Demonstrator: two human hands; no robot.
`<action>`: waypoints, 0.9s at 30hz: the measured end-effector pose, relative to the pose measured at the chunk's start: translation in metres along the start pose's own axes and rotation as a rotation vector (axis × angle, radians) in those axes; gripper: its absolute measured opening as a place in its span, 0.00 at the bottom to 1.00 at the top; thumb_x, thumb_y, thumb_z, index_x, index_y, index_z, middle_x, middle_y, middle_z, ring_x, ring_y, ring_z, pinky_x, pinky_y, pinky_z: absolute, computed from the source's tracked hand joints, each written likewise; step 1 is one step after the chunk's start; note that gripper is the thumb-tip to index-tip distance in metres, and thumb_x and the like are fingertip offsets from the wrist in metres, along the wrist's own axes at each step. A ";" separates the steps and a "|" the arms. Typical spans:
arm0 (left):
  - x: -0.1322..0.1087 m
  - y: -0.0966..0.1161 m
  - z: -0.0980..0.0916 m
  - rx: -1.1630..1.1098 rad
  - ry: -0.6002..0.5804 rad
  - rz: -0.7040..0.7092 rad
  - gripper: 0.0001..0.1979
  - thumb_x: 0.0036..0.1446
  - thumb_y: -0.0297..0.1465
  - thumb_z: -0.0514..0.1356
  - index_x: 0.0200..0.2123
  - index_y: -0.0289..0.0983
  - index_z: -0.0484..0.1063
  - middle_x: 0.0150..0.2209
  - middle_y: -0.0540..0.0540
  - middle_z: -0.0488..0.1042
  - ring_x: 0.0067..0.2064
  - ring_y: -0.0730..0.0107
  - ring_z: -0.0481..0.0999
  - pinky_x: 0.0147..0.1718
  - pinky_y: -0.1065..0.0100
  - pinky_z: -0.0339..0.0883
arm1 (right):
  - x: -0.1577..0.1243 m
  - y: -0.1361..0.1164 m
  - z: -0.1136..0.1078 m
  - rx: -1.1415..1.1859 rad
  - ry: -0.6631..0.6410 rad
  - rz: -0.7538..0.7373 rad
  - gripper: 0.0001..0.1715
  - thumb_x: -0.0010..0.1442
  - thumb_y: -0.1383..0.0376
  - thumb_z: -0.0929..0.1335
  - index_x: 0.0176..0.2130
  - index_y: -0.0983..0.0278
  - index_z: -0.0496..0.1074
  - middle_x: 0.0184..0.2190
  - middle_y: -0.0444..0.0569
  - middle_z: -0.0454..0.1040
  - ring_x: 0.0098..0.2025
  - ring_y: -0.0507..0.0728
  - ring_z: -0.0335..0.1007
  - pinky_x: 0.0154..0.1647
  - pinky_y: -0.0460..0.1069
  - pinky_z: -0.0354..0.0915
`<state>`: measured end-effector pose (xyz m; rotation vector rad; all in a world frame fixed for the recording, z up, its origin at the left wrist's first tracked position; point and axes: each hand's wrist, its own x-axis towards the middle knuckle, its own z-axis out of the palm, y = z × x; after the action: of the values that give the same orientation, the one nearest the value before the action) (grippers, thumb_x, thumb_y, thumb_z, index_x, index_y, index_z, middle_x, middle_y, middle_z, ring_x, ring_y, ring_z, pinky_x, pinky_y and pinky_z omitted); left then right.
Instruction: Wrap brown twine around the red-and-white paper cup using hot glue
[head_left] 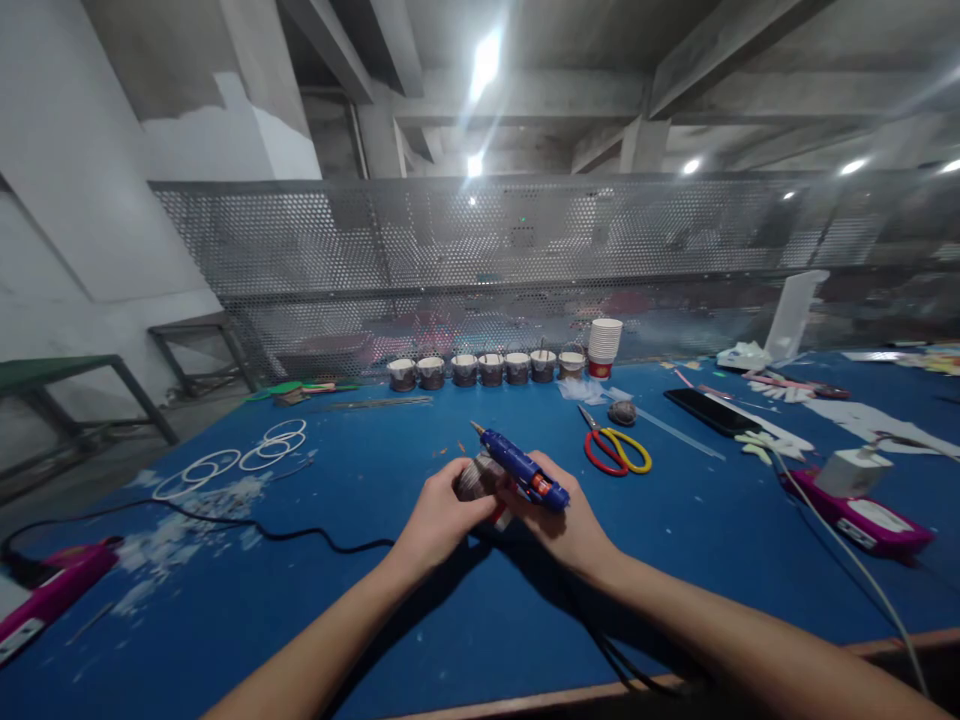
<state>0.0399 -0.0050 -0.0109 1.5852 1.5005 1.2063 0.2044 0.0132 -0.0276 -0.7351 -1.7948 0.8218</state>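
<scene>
A blue hot glue gun (516, 460) lies across my right hand (574, 525), which is closed around it, with the nozzle pointing up and to the left. My left hand (439, 515) is wrapped around a small paper cup covered in grey-brown yarn (474, 480), just below the nozzle. Both hands meet close together over the blue table; the fingers partly cover the cup, and a bit of red and white shows under it. To their right lie scissors with red and yellow handles (616, 450) and a ball of dark yarn (622, 412).
Along the back stand several yarn-wrapped cups (491, 371) and a stack of paper cups (604, 345). White rings (274, 445) lie left. A black phone (711, 411) and magenta power strips (862, 515) sit at the sides. A black cord (330, 542) crosses the table.
</scene>
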 end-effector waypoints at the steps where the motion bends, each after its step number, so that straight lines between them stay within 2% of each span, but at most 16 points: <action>1: 0.000 0.001 0.000 -0.008 -0.003 -0.009 0.08 0.40 0.25 0.62 0.29 0.36 0.73 0.24 0.53 0.71 0.27 0.72 0.69 0.26 0.73 0.62 | -0.001 0.001 0.001 -0.005 0.012 0.010 0.11 0.58 0.57 0.67 0.33 0.62 0.67 0.31 0.48 0.71 0.33 0.56 0.66 0.36 0.49 0.64; 7: -0.003 0.006 0.002 -0.088 -0.074 -0.090 0.12 0.43 0.33 0.64 0.33 0.36 0.71 0.24 0.53 0.69 0.21 0.76 0.64 0.17 0.75 0.58 | -0.002 0.007 0.004 -0.002 0.122 0.068 0.11 0.56 0.58 0.68 0.34 0.64 0.67 0.32 0.49 0.71 0.34 0.57 0.66 0.36 0.50 0.64; 17: -0.002 0.001 0.003 -0.094 -0.066 -0.063 0.07 0.44 0.32 0.61 0.26 0.37 0.65 0.20 0.57 0.65 0.19 0.79 0.61 0.18 0.75 0.56 | -0.001 0.012 0.008 -0.016 0.135 0.090 0.08 0.54 0.61 0.68 0.33 0.64 0.66 0.32 0.48 0.70 0.33 0.56 0.65 0.36 0.50 0.63; 23: -0.003 0.001 0.004 -0.066 -0.044 -0.046 0.06 0.43 0.32 0.60 0.26 0.38 0.65 0.20 0.57 0.64 0.20 0.78 0.61 0.19 0.74 0.55 | 0.001 0.008 0.009 0.069 0.144 0.120 0.10 0.53 0.60 0.68 0.31 0.64 0.65 0.27 0.44 0.68 0.28 0.53 0.62 0.31 0.47 0.62; 27: 0.002 -0.001 0.001 -0.051 -0.001 -0.061 0.07 0.41 0.32 0.59 0.27 0.38 0.66 0.19 0.57 0.64 0.18 0.78 0.59 0.19 0.74 0.54 | 0.008 0.010 -0.001 0.083 0.190 0.214 0.12 0.52 0.58 0.67 0.32 0.64 0.65 0.24 0.41 0.65 0.25 0.51 0.60 0.27 0.46 0.60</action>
<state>0.0406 -0.0025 -0.0118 1.4958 1.4951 1.2004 0.2039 0.0251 -0.0313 -0.9300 -1.5217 0.9282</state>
